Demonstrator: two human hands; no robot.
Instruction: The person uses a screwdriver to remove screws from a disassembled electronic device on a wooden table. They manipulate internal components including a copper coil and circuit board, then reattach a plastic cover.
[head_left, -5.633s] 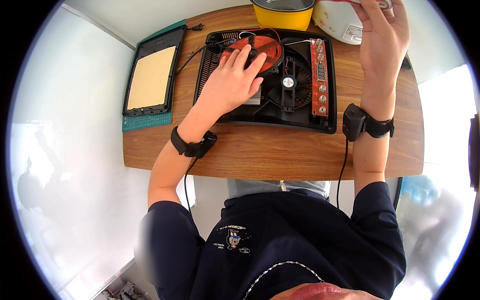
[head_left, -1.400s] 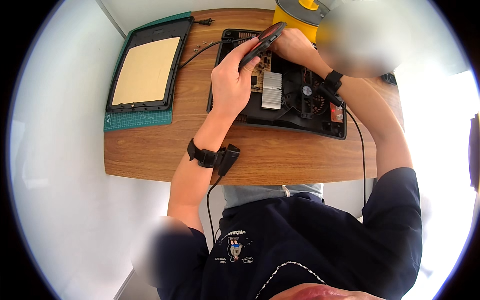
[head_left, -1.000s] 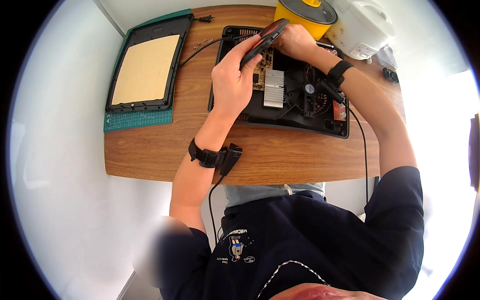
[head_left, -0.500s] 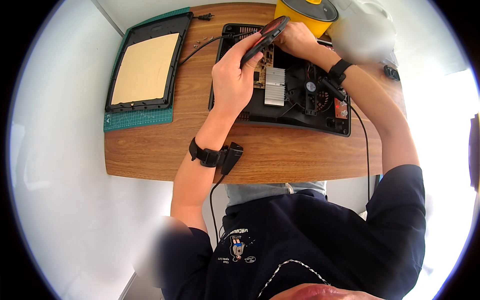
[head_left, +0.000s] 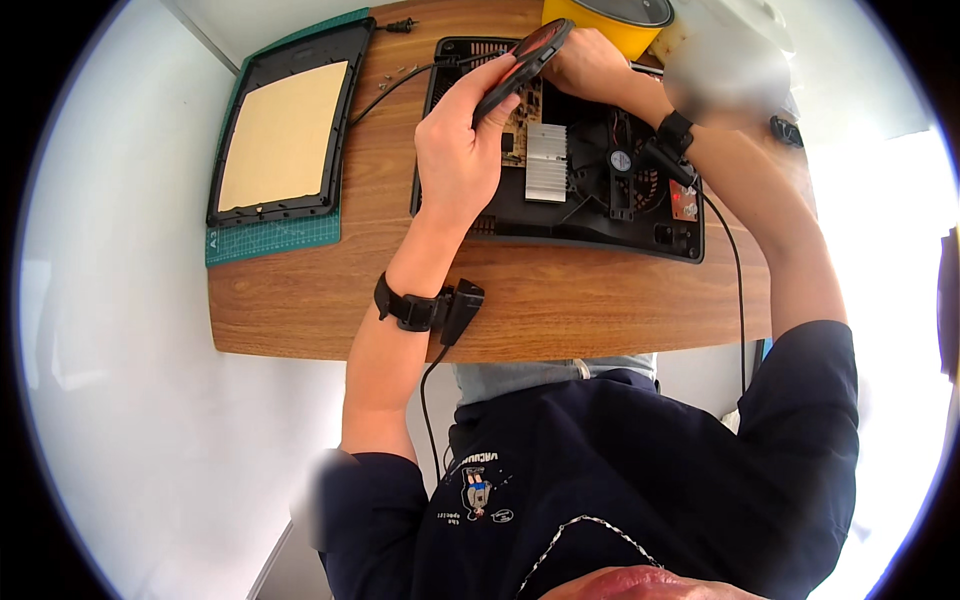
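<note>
My left hand (head_left: 458,150) is closed on the edge of an induction coil (head_left: 545,48), a flat black disc with reddish-copper windings. The coil is held tilted, nearly on edge, above the far side of an opened induction cooker base (head_left: 600,232). Just behind the disc is my right hand (head_left: 592,65); its fingers are hidden, so whether they grip anything cannot be seen. In the base lie a tan circuit board (head_left: 520,130), a silver finned heat sink (head_left: 547,165), a black fan (head_left: 622,160) and a small red-brown board (head_left: 685,203).
At left, the cooker's black-framed top panel (head_left: 285,140) lies on a green cutting mat (head_left: 275,234). Several small screws (head_left: 388,83) and a plug (head_left: 400,25) are on the wooden table (head_left: 300,300). A yellow pot (head_left: 612,38) stands at the back.
The view has shifted slightly. Both hands and the coil keep nearly the same pose over the base, with the left hand still holding the coil's edge.
</note>
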